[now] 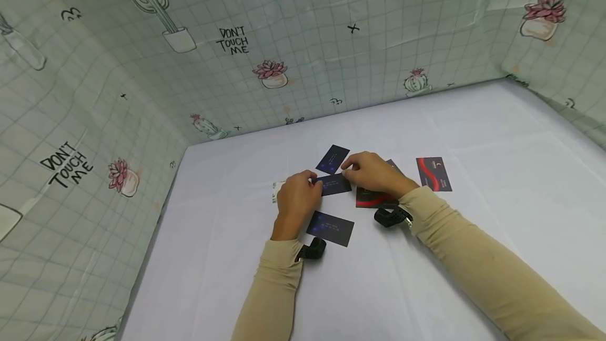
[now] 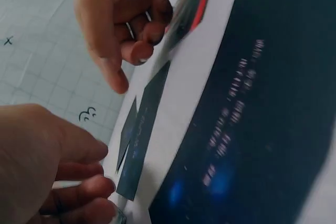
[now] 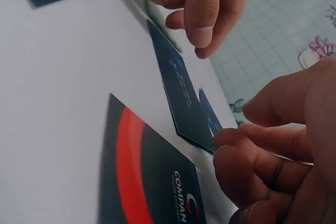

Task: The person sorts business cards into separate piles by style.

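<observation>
A dark blue card [image 1: 335, 184] lies flat on the white cloth between my two hands. My left hand [image 1: 299, 199] hovers at its left end, fingers loosely bent and nothing pinched in them. Over at the right end is my right hand [image 1: 371, 172], thumb and fingers apart; in the right wrist view its fingertips [image 3: 231, 148] appear close to the card's edge, though contact is unclear. Another dark blue card [image 1: 333, 159] lies just beyond, and a third blue card [image 1: 331, 228] lies nearer me. Below the right hand, a black card with a red stripe [image 1: 374, 199] is partly covered.
Farther right lies another red-striped card [image 1: 434, 174]. A pale patterned card [image 1: 277, 191] shows partly behind the left hand. White cloth [image 1: 227, 236] covers the table, and cactus-print fabric [image 1: 312, 67] stands along its back and sides.
</observation>
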### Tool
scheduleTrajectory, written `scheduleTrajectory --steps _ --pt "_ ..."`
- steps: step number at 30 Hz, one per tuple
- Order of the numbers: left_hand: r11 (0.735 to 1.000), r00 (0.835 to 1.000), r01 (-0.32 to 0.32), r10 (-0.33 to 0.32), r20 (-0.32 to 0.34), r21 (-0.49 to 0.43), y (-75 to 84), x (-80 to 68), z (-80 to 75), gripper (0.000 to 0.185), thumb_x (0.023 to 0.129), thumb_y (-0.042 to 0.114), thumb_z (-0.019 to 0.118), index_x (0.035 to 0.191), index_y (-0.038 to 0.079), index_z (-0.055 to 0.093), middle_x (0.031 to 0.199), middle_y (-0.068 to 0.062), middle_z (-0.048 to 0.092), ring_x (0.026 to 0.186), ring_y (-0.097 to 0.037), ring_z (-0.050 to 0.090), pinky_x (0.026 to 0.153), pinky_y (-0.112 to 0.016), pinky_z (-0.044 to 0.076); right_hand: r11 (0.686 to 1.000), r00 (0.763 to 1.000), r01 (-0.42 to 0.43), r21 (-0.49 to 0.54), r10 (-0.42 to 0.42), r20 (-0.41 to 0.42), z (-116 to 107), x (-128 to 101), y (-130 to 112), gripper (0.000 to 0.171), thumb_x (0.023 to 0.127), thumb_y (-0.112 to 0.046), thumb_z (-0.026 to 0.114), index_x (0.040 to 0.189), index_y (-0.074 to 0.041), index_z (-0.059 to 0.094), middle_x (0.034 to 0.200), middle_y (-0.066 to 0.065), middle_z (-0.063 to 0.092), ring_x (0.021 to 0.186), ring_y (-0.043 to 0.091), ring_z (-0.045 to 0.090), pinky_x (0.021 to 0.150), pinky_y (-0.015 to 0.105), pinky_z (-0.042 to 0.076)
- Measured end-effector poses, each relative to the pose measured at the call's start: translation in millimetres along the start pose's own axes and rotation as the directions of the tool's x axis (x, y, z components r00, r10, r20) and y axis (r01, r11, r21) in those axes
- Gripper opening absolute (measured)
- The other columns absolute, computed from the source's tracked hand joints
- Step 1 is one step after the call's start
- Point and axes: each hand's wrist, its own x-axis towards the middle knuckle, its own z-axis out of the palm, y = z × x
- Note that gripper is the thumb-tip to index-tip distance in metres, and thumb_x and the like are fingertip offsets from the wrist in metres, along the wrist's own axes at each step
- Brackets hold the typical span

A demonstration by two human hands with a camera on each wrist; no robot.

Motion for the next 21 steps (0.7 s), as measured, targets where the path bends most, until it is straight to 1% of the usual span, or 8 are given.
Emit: scheduleTrajectory --steps 3,5,8,11,14,17,19,21 --pt "0.999 0.999 0.047 -0.047 -0.009 0.011 2.1 3.8 1.1 0.024 0.093 0.025 0.066 0.111 0.014 0.077 0.088 -0.001 0.073 0.075 -0.021 0.067 0.057 -0.039 0.049 0.998 0.999 -0.038 0.054 0.038 0.005 -1.3 3.1 4.2 0.028 0.097 -0.020 0.060 0.113 -0.001 0.072 0.076 0.002 0.067 0.065 0.016 0.059 0.062 0.032 0.045" --pt "0.998 0.998 0.067 -0.067 -0.009 0.011 3.6 6.0 2.0 0.024 0.092 0.025 0.066 0.111 0.013 0.077 0.092 -0.003 0.073 0.080 -0.022 0.068 0.059 -0.040 0.050 0.995 0.998 -0.062 0.074 0.062 0.010 -2.0 4.6 6.6 0.028 0.098 -0.021 0.059 0.113 -0.002 0.072 0.076 0.002 0.067 0.065 0.014 0.060 0.063 0.031 0.046" --pt "0.998 0.998 0.062 -0.062 -0.007 0.006 6.2 9.5 3.6 0.026 0.092 0.026 0.067 0.112 0.012 0.077 0.091 -0.003 0.073 0.082 -0.022 0.068 0.062 -0.040 0.051 0.993 0.996 -0.088 0.083 0.088 0.002 -4.4 7.5 8.7 0.027 0.099 -0.021 0.059 0.114 -0.002 0.071 0.077 0.002 0.068 0.064 0.015 0.060 0.064 0.032 0.046" --pt "0.998 0.998 0.055 -0.054 -0.019 0.019 8.7 13.8 5.7 0.026 0.092 0.026 0.067 0.112 0.012 0.077 0.091 -0.004 0.071 0.085 -0.023 0.067 0.067 -0.041 0.051 0.989 0.995 -0.096 0.109 0.098 -0.007 -8.1 12.8 9.3 0.028 0.099 -0.021 0.058 0.115 -0.001 0.070 0.080 0.005 0.068 0.064 0.016 0.059 0.063 0.033 0.047" --pt "0.997 0.998 0.067 -0.066 -0.022 0.043 11.9 17.4 8.5 0.027 0.092 0.026 0.068 0.112 0.010 0.076 0.095 -0.007 0.071 0.090 -0.027 0.067 0.074 -0.045 0.050 0.988 0.994 -0.103 0.118 0.105 -0.008 -12.0 19.5 10.6 0.029 0.100 -0.021 0.058 0.117 -0.001 0.070 0.082 0.006 0.068 0.065 0.017 0.059 0.062 0.032 0.046" --pt "0.997 0.998 0.065 -0.065 -0.014 0.045 16.4 20.2 11.5 0.029 0.092 0.027 0.068 0.113 0.008 0.076 0.099 -0.011 0.070 0.095 -0.031 0.064 0.080 -0.048 0.048 0.985 0.992 -0.125 0.116 0.128 -0.018 -15.9 26.0 12.8 0.029 0.099 -0.020 0.059 0.117 -0.001 0.070 0.082 0.006 0.069 0.065 0.017 0.059 0.062 0.031 0.046" --pt "0.997 0.998 0.066 -0.066 -0.010 0.042 19.4 22.1 13.2 0.030 0.093 0.028 0.067 0.114 0.008 0.076 0.101 -0.012 0.069 0.098 -0.032 0.063 0.082 -0.049 0.047 0.984 0.991 -0.129 0.119 0.133 -0.024 -18.9 29.9 13.2 0.028 0.099 -0.019 0.059 0.117 0.000 0.070 0.083 0.007 0.069 0.065 0.017 0.059 0.062 0.032 0.046" --pt "0.997 0.998 0.067 -0.066 -0.021 0.048 21.6 24.3 13.7 0.029 0.093 0.028 0.067 0.113 0.009 0.076 0.101 -0.012 0.069 0.098 -0.033 0.062 0.082 -0.050 0.047 0.984 0.991 -0.125 0.131 0.129 -0.024 -21.7 33.6 12.8 0.028 0.099 -0.018 0.060 0.117 0.000 0.070 0.084 0.008 0.069 0.067 0.017 0.060 0.063 0.031 0.047"
